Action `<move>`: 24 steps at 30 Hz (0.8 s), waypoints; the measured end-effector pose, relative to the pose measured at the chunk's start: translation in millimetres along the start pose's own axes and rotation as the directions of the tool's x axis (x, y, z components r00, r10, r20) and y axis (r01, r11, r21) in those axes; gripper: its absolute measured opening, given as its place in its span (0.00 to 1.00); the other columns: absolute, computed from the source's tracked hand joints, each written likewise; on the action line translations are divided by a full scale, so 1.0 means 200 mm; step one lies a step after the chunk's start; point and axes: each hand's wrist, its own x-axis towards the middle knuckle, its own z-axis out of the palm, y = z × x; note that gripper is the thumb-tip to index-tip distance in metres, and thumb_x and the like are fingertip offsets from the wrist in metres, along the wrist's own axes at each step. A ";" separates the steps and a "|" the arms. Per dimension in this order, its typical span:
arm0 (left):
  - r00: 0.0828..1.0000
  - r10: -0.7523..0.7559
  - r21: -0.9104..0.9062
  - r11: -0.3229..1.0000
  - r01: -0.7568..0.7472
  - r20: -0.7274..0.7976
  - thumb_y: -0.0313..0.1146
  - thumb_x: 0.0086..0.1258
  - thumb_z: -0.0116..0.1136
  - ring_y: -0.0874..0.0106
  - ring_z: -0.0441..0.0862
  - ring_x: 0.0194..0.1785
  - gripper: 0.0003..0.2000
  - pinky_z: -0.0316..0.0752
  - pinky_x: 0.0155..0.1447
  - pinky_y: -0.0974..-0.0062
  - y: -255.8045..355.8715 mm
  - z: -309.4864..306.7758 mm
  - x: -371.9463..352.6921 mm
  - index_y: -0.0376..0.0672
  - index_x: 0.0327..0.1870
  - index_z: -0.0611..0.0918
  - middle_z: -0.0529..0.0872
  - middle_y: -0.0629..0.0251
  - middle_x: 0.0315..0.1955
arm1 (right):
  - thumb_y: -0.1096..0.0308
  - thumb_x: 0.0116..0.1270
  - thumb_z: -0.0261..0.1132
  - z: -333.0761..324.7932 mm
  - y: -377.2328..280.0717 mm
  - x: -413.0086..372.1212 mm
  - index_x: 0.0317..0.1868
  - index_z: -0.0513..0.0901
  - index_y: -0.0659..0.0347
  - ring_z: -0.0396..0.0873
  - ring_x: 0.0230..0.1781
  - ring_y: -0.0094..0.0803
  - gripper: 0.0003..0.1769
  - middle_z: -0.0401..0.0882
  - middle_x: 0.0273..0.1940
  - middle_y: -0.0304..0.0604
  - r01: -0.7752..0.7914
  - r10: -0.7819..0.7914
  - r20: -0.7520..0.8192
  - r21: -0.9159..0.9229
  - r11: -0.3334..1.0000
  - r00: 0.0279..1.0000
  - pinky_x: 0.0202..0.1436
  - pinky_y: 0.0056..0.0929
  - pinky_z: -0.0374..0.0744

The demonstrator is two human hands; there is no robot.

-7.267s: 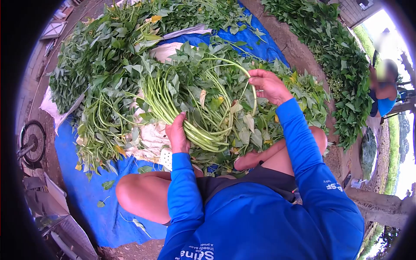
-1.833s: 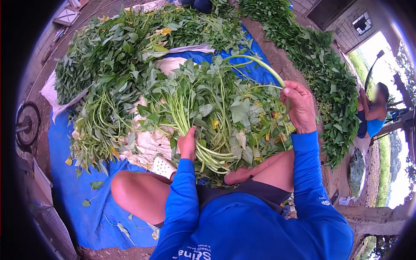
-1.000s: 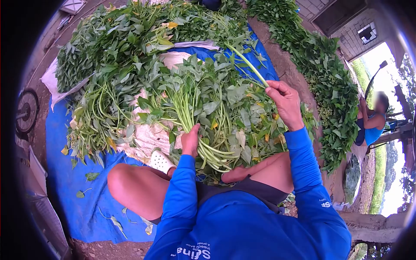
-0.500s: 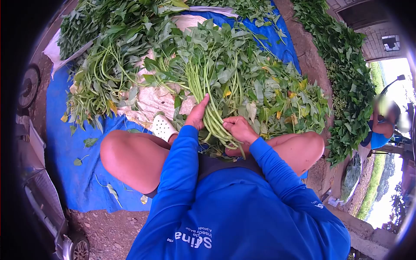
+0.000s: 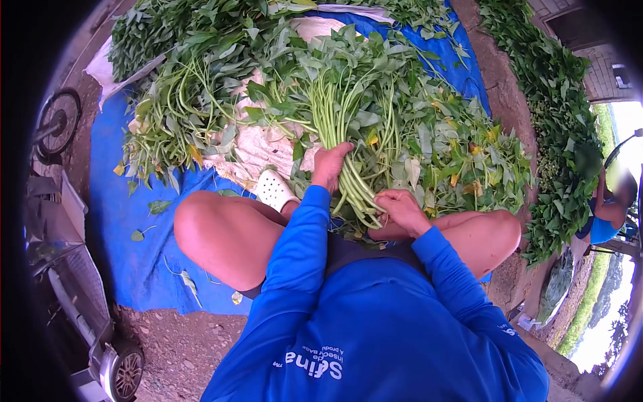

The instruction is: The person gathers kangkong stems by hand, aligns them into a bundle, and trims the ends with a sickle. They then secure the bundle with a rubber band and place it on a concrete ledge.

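Observation:
A bunch of long-stemmed leafy greens (image 5: 328, 110), which looks like water spinach, lies across my lap with its leaves pointing away from me. My left hand (image 5: 328, 167) is closed around the middle of the stems, thumb on top. At the lower right of the bunch, my right hand (image 5: 402, 209) has its fingers pinched together at the stem ends (image 5: 362, 197). Exactly which stems it grips is hidden behind the fingers. Loose greens (image 5: 455, 147) with some yellow leaves spread just beyond my right hand.
More greens (image 5: 181, 114) are heaped at the left on a pale sack (image 5: 258, 151) over a blue tarp (image 5: 147, 261). My clog (image 5: 273, 190) rests near the bunch. A long row of greens (image 5: 556, 127) lines the right side, with another person (image 5: 606, 214) beyond. Wheeled vehicles stand left.
The whole view has shifted a little to the right. My left hand still holds the bunch, and my right hand stays at the stem ends with its fingers slightly turned.

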 end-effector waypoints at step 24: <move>0.948 0.289 -0.018 0.956 -0.294 -0.136 0.31 0.74 0.71 0.67 0.91 0.37 0.12 0.89 0.43 0.67 0.50 -0.01 -0.18 0.32 0.52 0.87 0.93 0.60 0.40 | 0.54 0.67 0.74 -0.15 -0.06 0.83 0.43 0.92 0.62 0.90 0.48 0.55 0.18 0.92 0.46 0.59 -0.074 -0.210 -0.456 -0.529 0.845 0.865 0.57 0.49 0.85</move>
